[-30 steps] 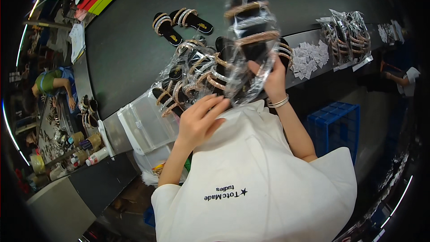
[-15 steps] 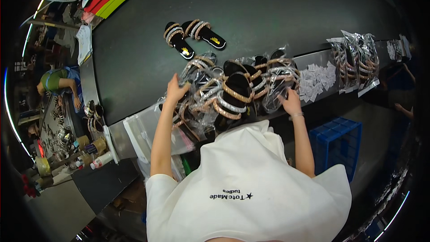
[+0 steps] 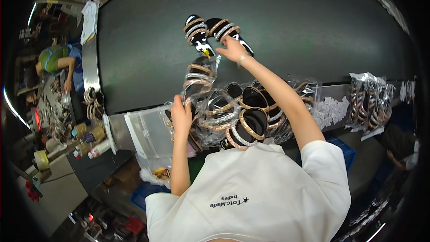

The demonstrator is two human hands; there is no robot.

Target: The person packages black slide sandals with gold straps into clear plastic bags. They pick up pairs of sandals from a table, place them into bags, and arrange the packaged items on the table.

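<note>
My left hand [image 3: 181, 115] is closed on the lower end of a sandal in a clear plastic bag [image 3: 198, 77], which points away from me over the belt's near edge. My right hand [image 3: 234, 50] is stretched out over the dark belt, thumb and fingers apart, fingertips at the straps of a loose black sandal [image 3: 222, 30]. Its mate, another black sandal [image 3: 196, 31], lies just left of it. Both have glittery gold, silver and rose straps. Close to my body is a heap of similar sandals [image 3: 251, 123], several in clear bags.
A dark belt [image 3: 304, 27] spans the far side. Small white paper slips [image 3: 331, 111] and a row of bagged sandals [image 3: 369, 103] lie right along the metal ledge. Flat clear bags [image 3: 150, 132] lie left. Below right stands a blue crate [image 3: 342, 150]. Another person [image 3: 56, 60] bends over at far left.
My right hand has left the bagged sandals at the right and reached forward to the loose pair. A bagged sandal now extends from my left hand over the belt. The view has shifted.
</note>
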